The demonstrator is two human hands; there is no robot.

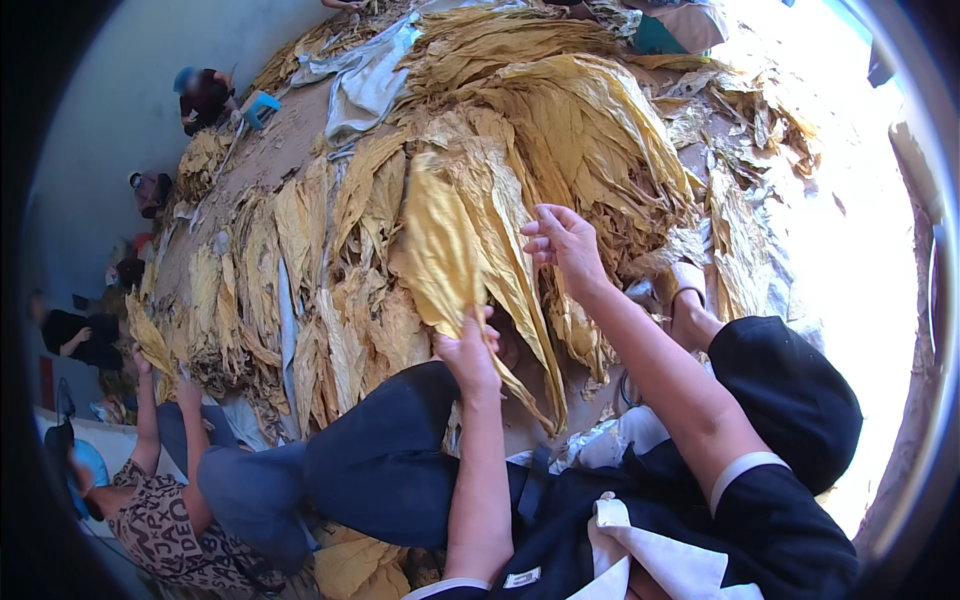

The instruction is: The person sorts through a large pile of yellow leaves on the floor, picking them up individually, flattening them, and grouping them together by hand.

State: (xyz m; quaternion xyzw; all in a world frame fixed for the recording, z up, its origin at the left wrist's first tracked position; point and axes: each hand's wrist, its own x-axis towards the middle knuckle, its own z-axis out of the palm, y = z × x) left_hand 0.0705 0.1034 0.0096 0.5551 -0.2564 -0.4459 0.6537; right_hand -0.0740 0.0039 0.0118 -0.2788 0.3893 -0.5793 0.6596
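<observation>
My left hand grips the stem ends of dried yellow tobacco leaves, which stand up from the fist with slightly blurred tips. To the right and a little farther off, my right hand is raised with loosely bent fingers apart and nothing visible in them. Beneath it spreads a big heap of dried tobacco leaves, its brown stem ends turned towards me. Long pale leaves lie just behind the held ones, partly covered by them.
Leaf bundles lie in rows on the left. A co-worker sits close on my left, holding a leaf; other people sit along the wall. A whitish sheet and a blue stool are farther off. My sandalled foot rests at right.
</observation>
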